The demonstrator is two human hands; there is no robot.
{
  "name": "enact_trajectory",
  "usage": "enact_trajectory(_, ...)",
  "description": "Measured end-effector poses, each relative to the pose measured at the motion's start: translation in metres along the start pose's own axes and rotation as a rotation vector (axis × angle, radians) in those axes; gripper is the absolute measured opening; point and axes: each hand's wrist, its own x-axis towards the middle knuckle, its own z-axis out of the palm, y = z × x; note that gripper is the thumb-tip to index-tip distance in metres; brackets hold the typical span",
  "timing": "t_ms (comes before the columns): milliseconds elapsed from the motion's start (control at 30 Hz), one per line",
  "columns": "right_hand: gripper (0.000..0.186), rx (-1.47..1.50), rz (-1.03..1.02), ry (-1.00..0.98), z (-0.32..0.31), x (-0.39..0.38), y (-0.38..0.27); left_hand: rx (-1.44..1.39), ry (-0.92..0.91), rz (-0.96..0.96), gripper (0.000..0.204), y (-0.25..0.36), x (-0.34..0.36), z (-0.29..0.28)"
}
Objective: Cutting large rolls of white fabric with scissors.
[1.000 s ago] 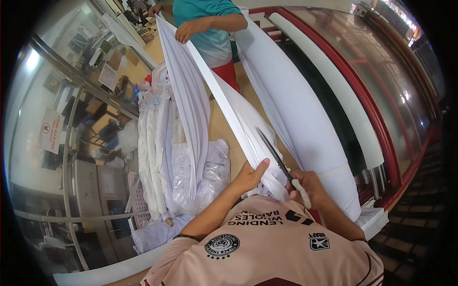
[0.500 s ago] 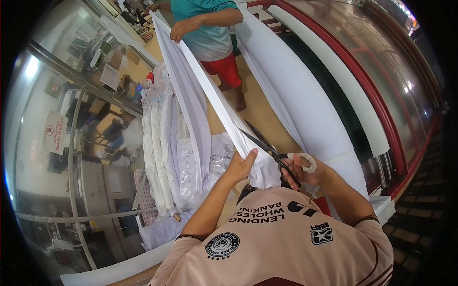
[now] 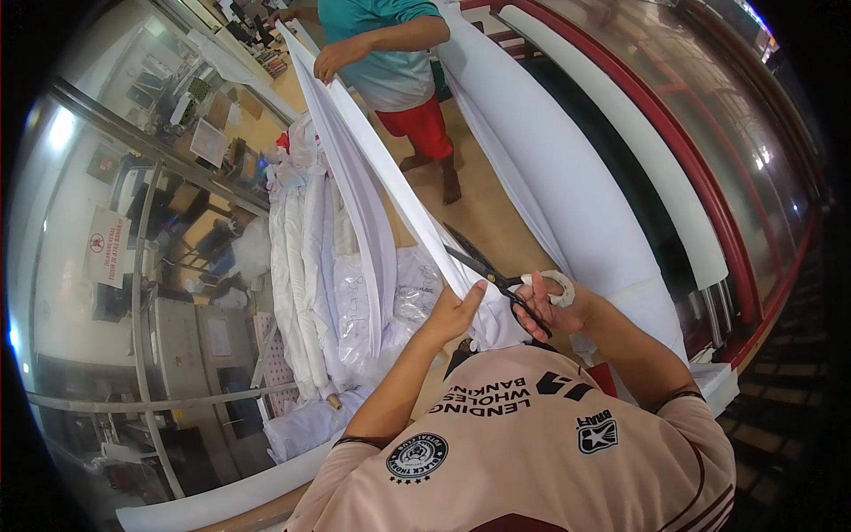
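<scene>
A long strip of white fabric (image 3: 403,191) stretches from my body to a person in a teal shirt (image 3: 377,49), whose hand (image 3: 341,58) grips its far end. My left hand (image 3: 452,316) is closed on the near part, thumb on top. In my right hand (image 3: 551,304) is a pair of large black scissors (image 3: 493,278), fingers through the handles. Their blades are spread and lie at the fabric's right edge, just ahead of my left thumb. A pale, ring-shaped band (image 3: 562,289) loops around part of my right hand.
Wrapped white fabric rolls (image 3: 301,266) are piled on the left beside a glass partition (image 3: 97,293). To the right, a big white roll (image 3: 567,160) lies along a red-framed machine (image 3: 656,115). Another white roll (image 3: 160,517) lies at the lower left.
The scissors and my right hand have shifted slightly left, and the blades look wider apart. My left hand has moved a little right, still on the fabric.
</scene>
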Motion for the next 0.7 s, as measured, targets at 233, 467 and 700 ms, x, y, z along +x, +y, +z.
enact_trajectory(233, 0.056, -0.019, -0.169, 0.047, 0.008, 0.026, -0.015, -0.022, -0.080, -0.008, 0.022, -0.006, -0.002, 0.012)
enact_trajectory(467, 0.044, -0.079, -0.261, 0.266, 0.042, 0.056, -0.051, -0.007, -0.024, 0.013, 0.023, -0.025, -0.016, 0.023)
enact_trajectory(700, 0.057, -0.493, -0.215, 0.380, 0.057, 0.144, -0.142, -0.004, 0.007, -0.181, 0.031, -0.049, -0.056, 0.023)
